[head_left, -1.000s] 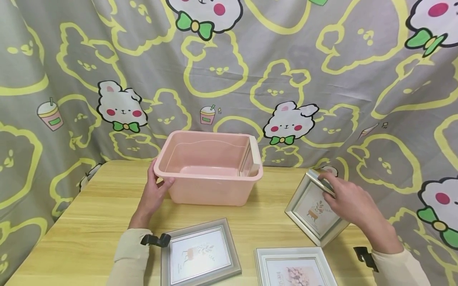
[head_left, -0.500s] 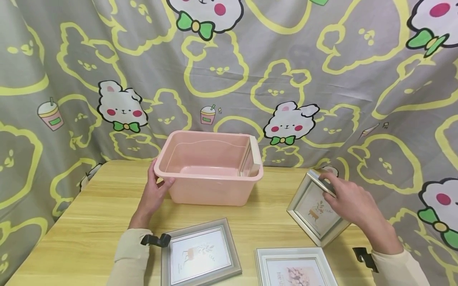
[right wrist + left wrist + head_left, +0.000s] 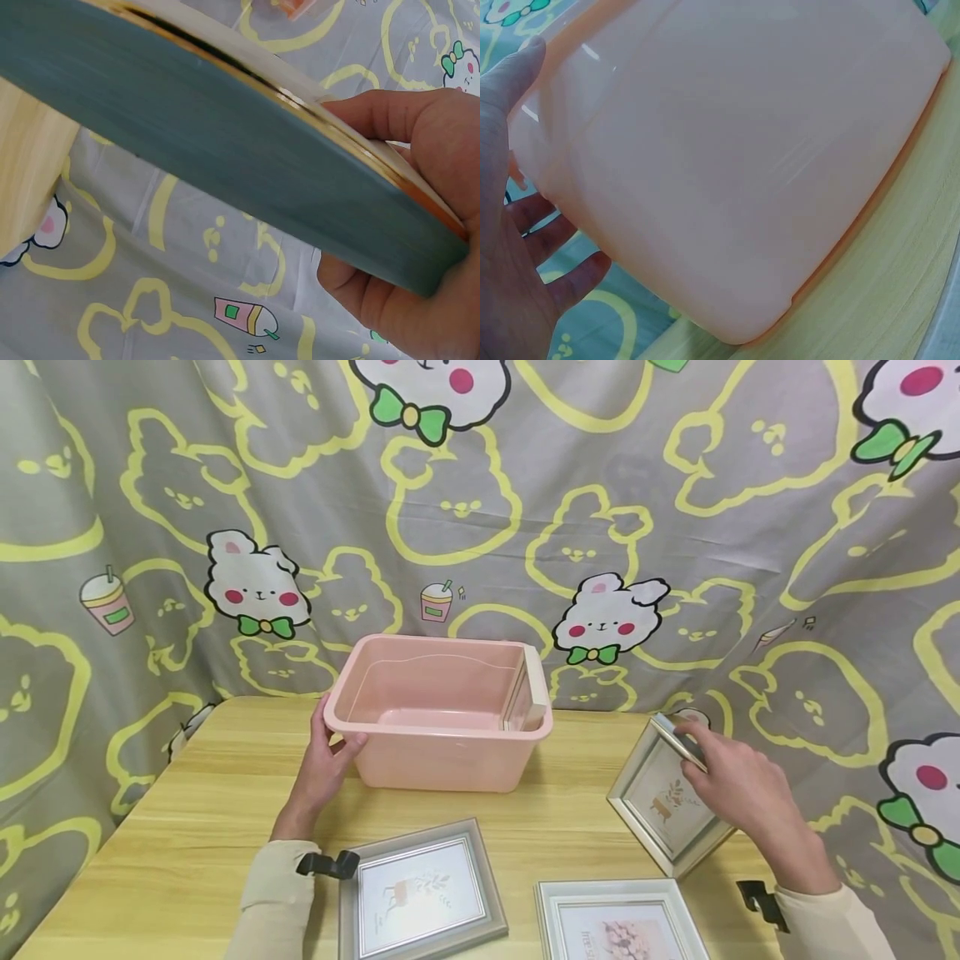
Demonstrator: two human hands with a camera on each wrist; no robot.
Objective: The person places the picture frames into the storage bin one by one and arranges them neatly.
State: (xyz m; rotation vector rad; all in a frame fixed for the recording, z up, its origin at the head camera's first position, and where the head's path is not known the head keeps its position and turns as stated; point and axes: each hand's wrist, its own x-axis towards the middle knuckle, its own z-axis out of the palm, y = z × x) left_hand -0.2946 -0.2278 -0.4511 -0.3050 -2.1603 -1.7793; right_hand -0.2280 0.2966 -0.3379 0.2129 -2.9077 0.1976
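A pink plastic bin [image 3: 442, 762] stands near the back of the table. My left hand [image 3: 322, 777] grips its front left corner, thumb on the front near the rim and fingers round the side; the left wrist view has the bin wall [image 3: 727, 157] up close. At the right, my right hand [image 3: 738, 785] holds a silvery picture frame [image 3: 670, 806] by its upper edge, tilted up with a deer print facing forward. In the right wrist view, thumb and fingers clasp both sides of the frame [image 3: 225, 150]. Another frame [image 3: 536, 685] stands upright inside the bin's right end.
Two picture frames lie face up in front: a grey one with a deer print [image 3: 422, 893] and a white one with pink flowers [image 3: 626, 939]. A patterned curtain [image 3: 480, 527] hangs right behind the wooden table [image 3: 187, 793].
The picture frame in my right hand has shifted slightly to the right. My left hand and the bin have stayed in place.
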